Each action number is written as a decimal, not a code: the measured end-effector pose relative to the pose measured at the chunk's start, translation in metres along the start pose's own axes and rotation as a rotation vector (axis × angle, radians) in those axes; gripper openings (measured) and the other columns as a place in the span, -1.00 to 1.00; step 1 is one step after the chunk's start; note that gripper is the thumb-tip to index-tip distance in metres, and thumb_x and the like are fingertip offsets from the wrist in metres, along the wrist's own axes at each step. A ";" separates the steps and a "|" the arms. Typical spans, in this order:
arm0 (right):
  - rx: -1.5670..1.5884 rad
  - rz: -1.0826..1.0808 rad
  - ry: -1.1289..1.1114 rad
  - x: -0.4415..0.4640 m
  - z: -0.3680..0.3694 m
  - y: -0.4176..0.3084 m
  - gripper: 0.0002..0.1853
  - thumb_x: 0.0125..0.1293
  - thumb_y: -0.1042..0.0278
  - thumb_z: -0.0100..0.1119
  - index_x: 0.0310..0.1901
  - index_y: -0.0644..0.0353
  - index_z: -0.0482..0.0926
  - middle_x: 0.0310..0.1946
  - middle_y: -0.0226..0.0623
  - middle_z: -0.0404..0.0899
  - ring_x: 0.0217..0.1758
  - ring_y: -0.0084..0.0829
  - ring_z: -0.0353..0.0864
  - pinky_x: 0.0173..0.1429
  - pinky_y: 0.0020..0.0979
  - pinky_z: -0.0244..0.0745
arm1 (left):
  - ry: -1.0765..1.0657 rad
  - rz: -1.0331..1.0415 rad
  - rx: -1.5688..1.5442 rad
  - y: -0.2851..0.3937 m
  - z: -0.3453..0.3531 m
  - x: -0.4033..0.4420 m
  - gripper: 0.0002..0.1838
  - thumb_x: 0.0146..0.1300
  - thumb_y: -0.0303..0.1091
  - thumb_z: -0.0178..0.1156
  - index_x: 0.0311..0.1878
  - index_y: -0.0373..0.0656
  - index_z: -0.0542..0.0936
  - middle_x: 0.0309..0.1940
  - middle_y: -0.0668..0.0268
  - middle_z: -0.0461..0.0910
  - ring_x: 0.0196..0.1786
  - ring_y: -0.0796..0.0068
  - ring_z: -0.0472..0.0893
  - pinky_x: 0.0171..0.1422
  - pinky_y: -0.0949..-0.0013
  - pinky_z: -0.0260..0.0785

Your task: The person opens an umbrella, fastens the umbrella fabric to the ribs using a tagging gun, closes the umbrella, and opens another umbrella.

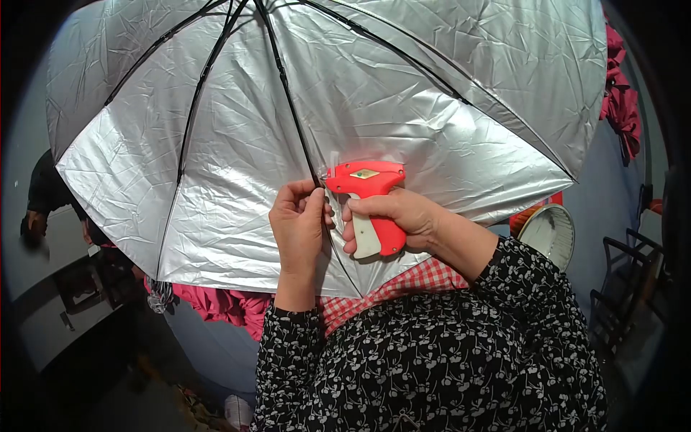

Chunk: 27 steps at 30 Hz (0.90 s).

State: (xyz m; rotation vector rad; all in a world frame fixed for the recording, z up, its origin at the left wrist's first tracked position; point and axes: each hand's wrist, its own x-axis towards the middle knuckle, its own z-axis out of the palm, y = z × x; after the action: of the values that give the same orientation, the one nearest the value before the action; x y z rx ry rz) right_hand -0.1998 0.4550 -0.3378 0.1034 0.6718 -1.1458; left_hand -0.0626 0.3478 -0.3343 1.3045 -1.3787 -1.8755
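An opened umbrella with a silver inner lining spreads before me, its black ribs running down from the top. My left hand pinches one black rib and the fabric beside it, below the middle of the canopy. In my right hand is a red and white tagging gun, its tip pointing left. That tip meets the rib just above my left fingertips. My right fingers wrap round the white trigger. Whether the needle goes through the fabric, I cannot tell.
A red-checked cloth and bunched pink fabric lie under the canopy's near edge. At the right are a round metal tin and dark chair frames. Another person is at the far left.
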 end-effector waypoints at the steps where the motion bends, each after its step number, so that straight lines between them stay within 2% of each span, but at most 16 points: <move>1: 0.000 -0.001 0.001 0.000 0.000 0.000 -0.76 0.27 0.26 0.19 -0.18 0.27 0.50 -0.36 -0.16 0.61 -0.34 -0.24 0.70 -0.25 -0.30 0.64 | -0.001 0.001 0.000 0.001 0.000 0.000 -0.93 0.27 -0.55 0.13 -0.19 -0.29 0.50 -0.57 0.37 0.52 -0.58 0.69 0.46 -0.52 0.61 0.33; 4: -0.002 0.004 -0.015 0.001 0.001 0.001 -0.76 0.27 0.26 0.19 -0.18 0.26 0.50 -0.36 -0.19 0.61 -0.35 -0.28 0.69 -0.24 -0.31 0.64 | -0.005 -0.005 0.018 0.003 -0.001 -0.001 -0.93 0.26 -0.55 0.16 -0.20 -0.28 0.52 -0.54 0.36 0.53 -0.57 0.68 0.47 -0.47 0.63 0.33; 9: -0.011 -0.040 -0.056 0.003 0.005 0.001 -0.76 0.33 0.24 0.13 -0.17 0.28 0.50 -0.36 -0.16 0.62 -0.29 -0.25 0.71 -0.19 -0.28 0.65 | -0.014 0.005 0.047 0.005 0.000 -0.001 -0.93 0.26 -0.56 0.14 -0.20 -0.31 0.49 -0.55 0.34 0.52 -0.58 0.66 0.48 -0.51 0.61 0.34; 13: 0.011 -0.053 0.010 0.006 0.012 0.004 -0.76 0.33 0.24 0.13 -0.18 0.27 0.50 -0.40 -0.19 0.61 -0.35 -0.30 0.69 -0.23 -0.31 0.63 | 0.001 0.021 0.043 0.004 0.001 -0.002 -0.93 0.27 -0.57 0.12 -0.19 -0.33 0.49 -0.52 0.33 0.53 -0.54 0.65 0.49 -0.46 0.62 0.34; 16: -0.264 -0.126 0.111 0.006 0.017 0.002 -0.75 0.31 0.22 0.16 -0.16 0.25 0.51 -0.43 -0.23 0.59 -0.44 -0.38 0.65 -0.28 -0.35 0.61 | -0.017 -0.020 -0.056 0.010 0.006 -0.007 -0.91 0.27 -0.62 0.06 -0.17 -0.35 0.49 -0.48 0.30 0.53 -0.49 0.65 0.49 -0.42 0.61 0.34; 20: -0.331 -0.141 0.131 -0.007 0.024 -0.005 -0.72 0.28 0.20 0.21 -0.13 0.23 0.53 -0.39 -0.28 0.58 -0.44 -0.47 0.61 -0.33 -0.41 0.57 | -0.036 0.010 -0.072 0.012 0.004 -0.010 -0.88 0.27 -0.58 0.07 -0.14 -0.36 0.48 -0.47 0.29 0.53 -0.50 0.61 0.47 -0.43 0.58 0.32; 22: -0.398 -0.192 0.174 -0.019 0.015 -0.008 -0.72 0.27 0.20 0.22 -0.13 0.22 0.53 -0.37 -0.30 0.58 -0.41 -0.49 0.60 -0.31 -0.42 0.57 | -0.002 0.103 0.241 0.017 -0.015 -0.012 -0.75 0.21 -0.51 0.14 -0.05 -0.35 0.43 -0.32 0.25 0.53 -0.36 0.56 0.50 -0.33 0.52 0.36; 24: -0.450 -0.234 0.224 -0.026 0.005 -0.011 -0.72 0.25 0.20 0.24 -0.12 0.21 0.55 -0.33 -0.34 0.59 -0.35 -0.52 0.60 -0.27 -0.44 0.57 | 0.109 0.212 0.606 0.034 -0.051 0.002 -0.61 0.12 -0.44 0.26 0.03 -0.25 0.42 -0.11 0.16 0.49 -0.11 0.44 0.49 -0.11 0.38 0.39; 26: -0.470 -0.278 0.247 -0.054 -0.003 -0.026 -0.73 0.25 0.21 0.25 -0.12 0.21 0.56 -0.30 -0.36 0.59 -0.31 -0.53 0.59 -0.23 -0.44 0.56 | 0.179 0.555 1.340 0.053 -0.102 0.027 -0.49 0.04 -0.40 0.32 0.08 -0.26 0.42 -0.05 0.03 0.46 0.00 0.17 0.47 0.05 0.20 0.36; 27: -0.475 -0.329 0.274 -0.063 -0.006 -0.032 -0.73 0.25 0.22 0.25 -0.13 0.21 0.57 -0.28 -0.39 0.60 -0.26 -0.53 0.59 -0.19 -0.44 0.55 | 0.338 0.408 1.540 0.061 -0.110 0.034 -0.43 0.02 -0.36 0.35 0.11 -0.28 0.41 -0.05 -0.02 0.46 0.01 0.07 0.46 0.09 0.15 0.35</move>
State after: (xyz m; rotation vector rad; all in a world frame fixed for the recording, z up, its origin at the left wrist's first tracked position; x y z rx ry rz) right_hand -0.2453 0.4938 -0.3001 -0.2675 1.2217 -1.2652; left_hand 0.0105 0.2457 -0.2977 1.5344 -2.6620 -0.0279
